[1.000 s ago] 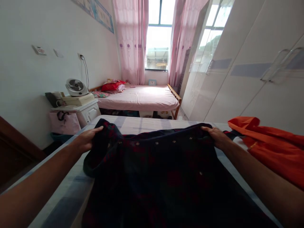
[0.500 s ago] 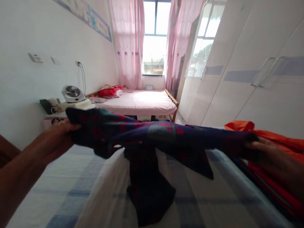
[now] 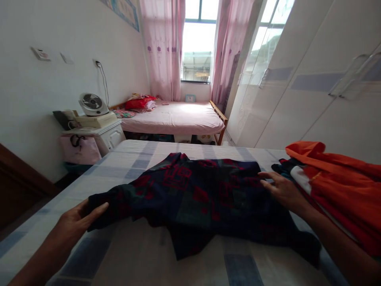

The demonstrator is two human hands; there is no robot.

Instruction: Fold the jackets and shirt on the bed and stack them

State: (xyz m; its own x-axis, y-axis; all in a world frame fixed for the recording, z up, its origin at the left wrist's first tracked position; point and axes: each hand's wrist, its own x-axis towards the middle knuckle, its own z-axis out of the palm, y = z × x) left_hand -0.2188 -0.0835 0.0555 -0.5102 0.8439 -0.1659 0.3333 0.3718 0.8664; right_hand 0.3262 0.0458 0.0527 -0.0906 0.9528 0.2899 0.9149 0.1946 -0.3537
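A dark navy and green shirt with red patterns (image 3: 190, 198) lies spread and rumpled across the bed, one sleeve stretched to the left and another hanging toward the lower right. At the end of the left sleeve, my left hand (image 3: 77, 216) grips the cloth between thumb and fingers. My right hand (image 3: 282, 190) is at the shirt's upper right edge, its fingers apart and lightly on or just over the fabric. The white and blue checked bed sheet (image 3: 119, 254) is under the shirt.
Piled clothes, with an orange garment (image 3: 342, 171) on top, sit at the right bed edge. Beyond are a second bed with a pink sheet (image 3: 178, 117), a nightstand (image 3: 113, 137) carrying a fan (image 3: 93, 104), and a white wardrobe (image 3: 303, 95) along the right.
The shirt was stretched in the air between both hands and has come down onto the bed. My right hand has let go of its sleeve end and moved inward to the left.
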